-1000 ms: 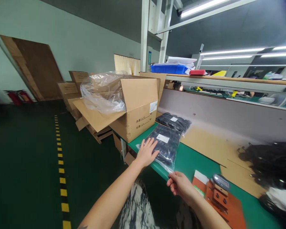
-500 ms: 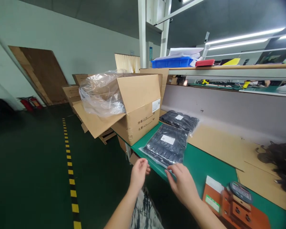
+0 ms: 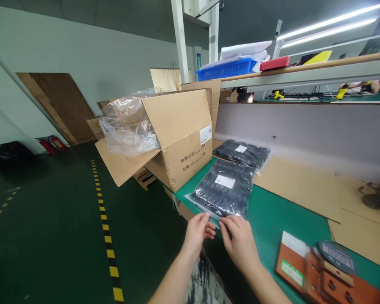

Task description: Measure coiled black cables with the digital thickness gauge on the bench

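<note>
At the table (image 3: pixel 266 215) edge, left hand (image 3: pixel 199 231) and right hand (image 3: pixel 240 240) each have a pinch grip closed on the bag (image 3: pixel 223 192) lip, I think (fingertips blurry). It lies flat beside the box (image 3: pixel 180 139), overhanging, so easy to grab

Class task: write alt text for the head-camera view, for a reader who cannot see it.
A left hand and right hand pinch the near edge of a clear bag of black parts on a green bench. Beyond it lie a second bag and an open cardboard box.
</note>
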Demonstrator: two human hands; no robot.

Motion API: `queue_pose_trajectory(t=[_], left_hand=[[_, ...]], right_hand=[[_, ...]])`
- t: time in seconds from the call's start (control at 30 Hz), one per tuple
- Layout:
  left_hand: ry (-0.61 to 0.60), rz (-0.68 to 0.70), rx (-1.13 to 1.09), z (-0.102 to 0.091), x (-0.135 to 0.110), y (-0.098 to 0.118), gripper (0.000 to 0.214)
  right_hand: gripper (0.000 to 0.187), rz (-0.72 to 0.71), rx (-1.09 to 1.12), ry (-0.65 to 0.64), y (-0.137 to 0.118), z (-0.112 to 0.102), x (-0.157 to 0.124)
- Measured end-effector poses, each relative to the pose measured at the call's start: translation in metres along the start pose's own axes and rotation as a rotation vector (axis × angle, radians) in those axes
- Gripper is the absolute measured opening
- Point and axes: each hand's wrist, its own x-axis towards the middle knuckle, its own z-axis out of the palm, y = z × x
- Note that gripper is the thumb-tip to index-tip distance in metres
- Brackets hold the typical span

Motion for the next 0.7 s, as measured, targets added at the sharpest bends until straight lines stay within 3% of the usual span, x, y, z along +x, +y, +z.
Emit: queue_pose_trajectory(t=[0.7], left_hand=[[0.037,0.062,0.018,0.0002,0.0011,-0.0071,0.058]], right_hand=[[0.033,0.086,0.089,-0.003,0.0054,-0.0002,0.0008]])
